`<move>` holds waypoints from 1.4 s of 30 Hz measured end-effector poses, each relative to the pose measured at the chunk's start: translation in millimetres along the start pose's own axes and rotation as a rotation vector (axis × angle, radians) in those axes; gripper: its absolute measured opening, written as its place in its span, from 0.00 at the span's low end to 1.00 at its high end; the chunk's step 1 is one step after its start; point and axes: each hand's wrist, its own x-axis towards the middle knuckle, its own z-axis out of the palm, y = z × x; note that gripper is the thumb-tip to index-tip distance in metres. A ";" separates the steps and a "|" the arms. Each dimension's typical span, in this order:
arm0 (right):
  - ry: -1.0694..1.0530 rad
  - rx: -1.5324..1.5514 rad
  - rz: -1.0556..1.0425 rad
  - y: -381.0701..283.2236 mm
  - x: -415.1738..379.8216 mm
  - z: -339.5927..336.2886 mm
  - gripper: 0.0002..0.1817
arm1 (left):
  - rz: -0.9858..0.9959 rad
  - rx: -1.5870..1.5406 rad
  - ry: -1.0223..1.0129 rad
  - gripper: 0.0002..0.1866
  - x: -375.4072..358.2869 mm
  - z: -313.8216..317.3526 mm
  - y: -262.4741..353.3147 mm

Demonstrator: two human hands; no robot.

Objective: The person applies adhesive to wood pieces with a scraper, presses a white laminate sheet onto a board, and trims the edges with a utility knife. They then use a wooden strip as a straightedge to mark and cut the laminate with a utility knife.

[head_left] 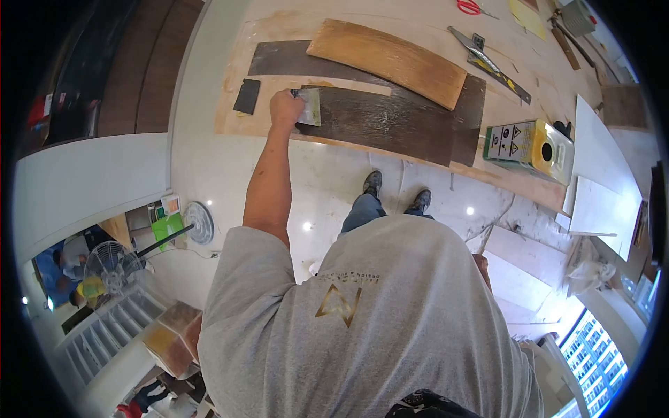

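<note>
My left hand (284, 109) reaches out over the worktable and is closed around the handle of a scraper (309, 108). Its wide, smeared blade lies at the left end of a dark wood-grain sheet (390, 124), whose surface has wet-looking streaks. A lighter brown curved board (387, 59) lies across the sheet's far side, partly covering another dark strip (279, 59). Just left of my hand is a small dark rectangular piece (247, 96). Only a sliver of my right hand (481, 267) shows beside my right hip; my shirt hides its fingers.
An open metal can (531, 150) stands near the table's right edge. Beyond the board lie a handsaw (481, 56), red-handled scissors (472, 8) and a hammer (564, 45). White panels (603, 202) lean at right. Fans (198, 223) and another person (70, 258) are at left.
</note>
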 end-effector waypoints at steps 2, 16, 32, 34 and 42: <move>0.004 0.034 -0.010 -6.3 -6.6 1.3 0.17 | -0.040 0.023 0.006 0.13 -2.7 -7.1 -3.6; 0.002 -0.452 -0.313 29.3 33.7 10.5 0.14 | 0.182 0.359 -0.106 0.08 -68.7 13.7 74.3; -0.019 -0.124 -0.287 32.5 54.0 -6.5 0.12 | 0.068 -0.386 -0.210 0.13 -120.2 73.6 127.2; -0.015 0.038 -0.153 13.4 42.3 -10.0 0.14 | 0.044 -0.263 0.011 0.17 -104.2 57.6 62.7; 0.076 -0.840 -0.543 33.8 68.6 -11.3 0.11 | -0.034 0.035 0.269 0.09 -70.2 -44.0 -49.8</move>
